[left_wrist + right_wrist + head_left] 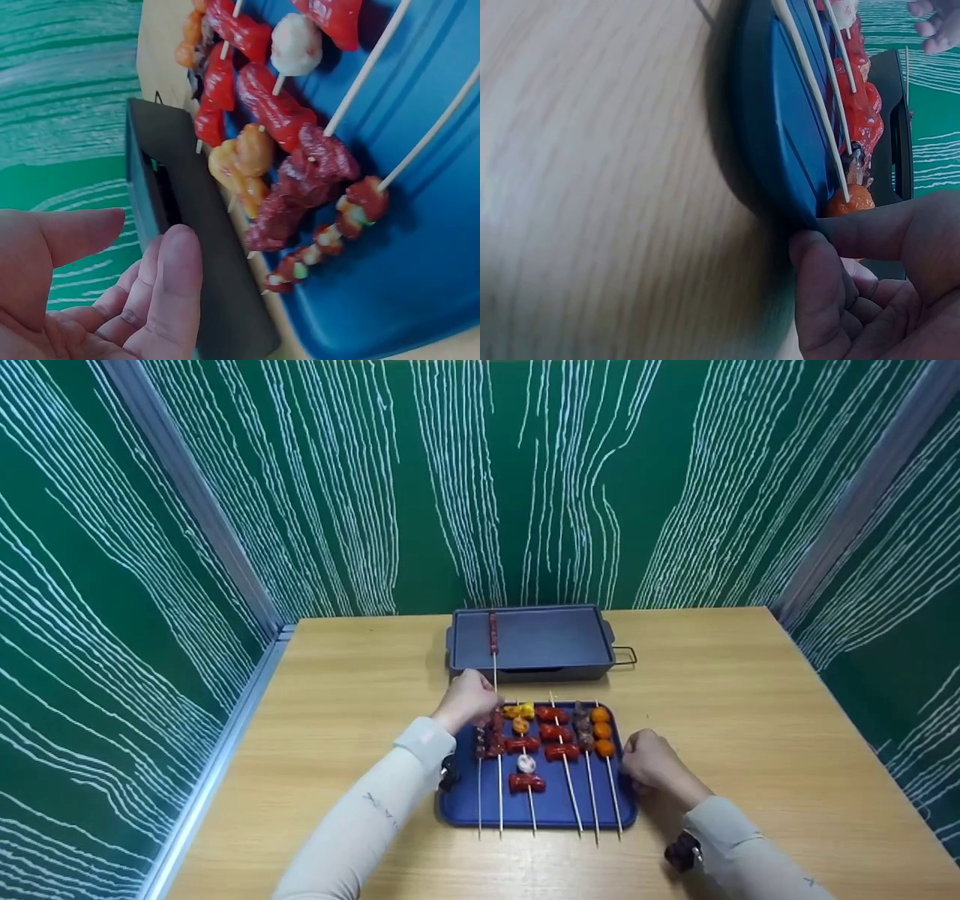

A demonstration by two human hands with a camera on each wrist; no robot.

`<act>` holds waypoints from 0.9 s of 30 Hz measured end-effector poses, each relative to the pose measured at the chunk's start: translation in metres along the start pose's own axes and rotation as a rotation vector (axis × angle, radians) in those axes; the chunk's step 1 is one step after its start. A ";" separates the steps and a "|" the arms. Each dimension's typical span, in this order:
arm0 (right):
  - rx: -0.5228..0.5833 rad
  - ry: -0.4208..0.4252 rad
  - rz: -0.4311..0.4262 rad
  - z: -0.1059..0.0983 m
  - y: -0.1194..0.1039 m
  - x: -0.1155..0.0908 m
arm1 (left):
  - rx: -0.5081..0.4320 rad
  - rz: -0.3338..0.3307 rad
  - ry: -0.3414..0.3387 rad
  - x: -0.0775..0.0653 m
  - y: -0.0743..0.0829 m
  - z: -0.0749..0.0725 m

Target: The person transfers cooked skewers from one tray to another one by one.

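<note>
On the table lies a blue tray (pixel 551 811) with several skewers of meat, sausage pieces and orange balls in a row. My right hand (pixel 651 759) pinches the tray's right rim between thumb and finger, as the right wrist view shows. Behind the tray, a grill (pixel 555 639) bears one sausage skewer (pixel 493 634), its stick pointing toward me. My left hand (pixel 466 699) is beside the end of that stick, over the tray's far left corner. In the left wrist view, the left thumb and fingers (pixel 178 262) are apart, with nothing between them.
A wire handle (pixel 625 655) sticks out from the grill's right side. Several bare stick ends reach over the tray's near edge. Green walls with white wavy lines (pixel 517 487) stand behind and at both sides of the wooden table (pixel 360 697).
</note>
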State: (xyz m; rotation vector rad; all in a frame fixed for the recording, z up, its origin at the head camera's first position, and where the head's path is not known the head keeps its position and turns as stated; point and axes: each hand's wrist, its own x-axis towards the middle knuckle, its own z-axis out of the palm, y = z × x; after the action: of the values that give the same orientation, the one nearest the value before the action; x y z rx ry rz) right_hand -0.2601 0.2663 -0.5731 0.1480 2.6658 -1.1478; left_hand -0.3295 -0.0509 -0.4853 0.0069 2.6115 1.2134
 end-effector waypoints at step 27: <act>0.013 0.003 -0.008 0.001 0.002 0.000 | -0.287 -0.149 -0.024 0.042 -0.019 0.010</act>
State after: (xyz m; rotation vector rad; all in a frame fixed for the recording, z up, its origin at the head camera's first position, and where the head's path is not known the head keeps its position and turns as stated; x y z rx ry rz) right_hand -0.2596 0.2667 -0.5754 0.1411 2.6643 -1.1678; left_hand -0.3657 -0.0510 -0.5153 -0.2216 2.3460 1.5086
